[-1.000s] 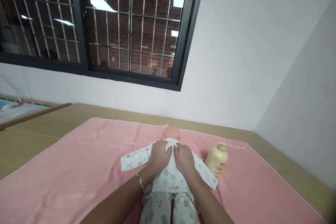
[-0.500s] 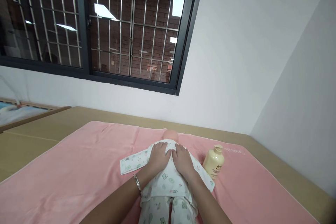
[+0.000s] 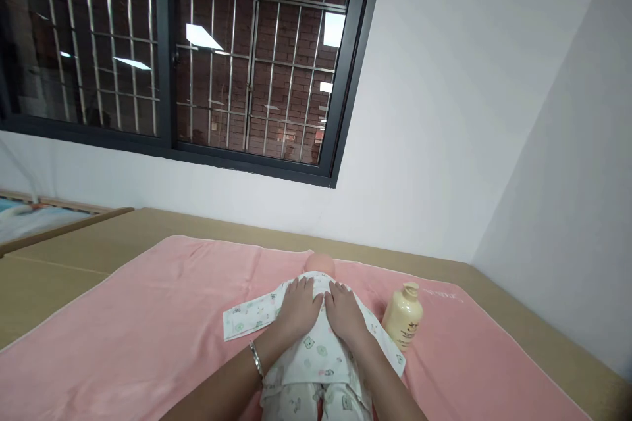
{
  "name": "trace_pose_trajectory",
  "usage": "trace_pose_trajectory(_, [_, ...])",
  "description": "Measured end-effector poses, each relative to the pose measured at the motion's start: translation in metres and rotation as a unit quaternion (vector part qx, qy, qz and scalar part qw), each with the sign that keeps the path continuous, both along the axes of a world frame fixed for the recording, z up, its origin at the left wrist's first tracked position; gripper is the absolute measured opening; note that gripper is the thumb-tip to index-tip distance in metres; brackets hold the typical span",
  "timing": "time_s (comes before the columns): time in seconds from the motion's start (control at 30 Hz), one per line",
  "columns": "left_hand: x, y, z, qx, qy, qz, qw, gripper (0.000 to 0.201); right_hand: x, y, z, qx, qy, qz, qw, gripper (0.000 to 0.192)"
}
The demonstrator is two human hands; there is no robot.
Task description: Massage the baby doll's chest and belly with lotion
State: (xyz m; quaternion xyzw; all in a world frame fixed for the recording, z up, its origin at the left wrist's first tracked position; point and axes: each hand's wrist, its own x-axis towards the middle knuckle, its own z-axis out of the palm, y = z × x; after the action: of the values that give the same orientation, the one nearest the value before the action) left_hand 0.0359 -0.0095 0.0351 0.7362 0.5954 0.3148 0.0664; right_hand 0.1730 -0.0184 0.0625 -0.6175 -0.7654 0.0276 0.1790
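Note:
A baby doll (image 3: 320, 266) lies on a pink blanket (image 3: 162, 329), its head toward the wall. It wears a white printed top (image 3: 316, 358) with long sleeves and matching trousers (image 3: 299, 402). My left hand (image 3: 300, 308) rests flat on the left of the doll's chest, fingers stretched out, a silver bangle on that wrist. On the other side of the chest lies my right hand (image 3: 344, 316), also flat, the two thumbs almost meeting. Neither hand grips anything. The doll's face is hidden from this angle.
A cream pump bottle (image 3: 403, 317) stands on the blanket close to the doll's right-hand sleeve in view. The blanket covers a tan padded surface (image 3: 197, 220) against a white wall (image 3: 434, 112). A barred window (image 3: 257, 66) is above; a wood-edged tub (image 3: 44, 223) is at far left.
The view has tilted slightly upward, so the hands, doll and bottle sit a little lower in the picture. Both hands remain flat on the doll's chest.

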Motion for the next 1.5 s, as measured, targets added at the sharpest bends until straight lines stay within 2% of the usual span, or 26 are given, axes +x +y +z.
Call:
trace_pose_trajectory(0.13, [0.003,-0.004,0.006,0.006,0.017,-0.037,0.999,0.039,-0.001,-0.004,0.003,-0.012,0.024,0.017,0.999,0.037])
trace_pose_trajectory(0.37, [-0.009,0.003,0.005,-0.007,-0.011,0.009,1.000,0.049,0.005,0.005,-0.003,0.002,0.011,-0.017,1.000,0.048])
trace_pose_trajectory(0.5, [-0.003,-0.006,0.011,0.000,0.029,-0.030,0.999,0.036,-0.007,-0.006,0.000,-0.023,0.008,-0.003,1.000,0.044])
trace_pose_trajectory(0.63, [-0.006,-0.009,0.017,-0.011,0.046,-0.044,0.998,0.035,-0.006,-0.007,0.003,-0.028,0.021,-0.004,0.999,0.041])
trace_pose_trajectory(0.8, [-0.008,-0.001,0.007,-0.001,0.014,-0.006,1.000,0.048,0.002,0.002,0.002,-0.011,0.015,-0.006,1.000,0.043])
trace_pose_trajectory(1.0, [0.003,-0.004,0.005,0.023,0.029,-0.022,0.999,0.033,-0.012,-0.010,0.008,-0.010,0.014,-0.027,0.999,0.035])
trace_pose_trajectory(1.1, [0.002,-0.003,0.005,0.016,0.017,0.002,1.000,0.032,-0.013,-0.011,0.009,-0.003,0.020,-0.041,0.999,0.033])
trace_pose_trajectory(1.23, [-0.001,0.003,-0.002,-0.003,0.025,0.021,0.999,0.044,-0.009,-0.001,0.001,0.015,-0.005,-0.026,1.000,0.039])
trace_pose_trajectory(1.5, [0.001,0.003,-0.006,-0.017,0.040,0.033,0.998,0.041,-0.013,0.003,-0.012,0.017,-0.037,-0.057,0.998,0.042])
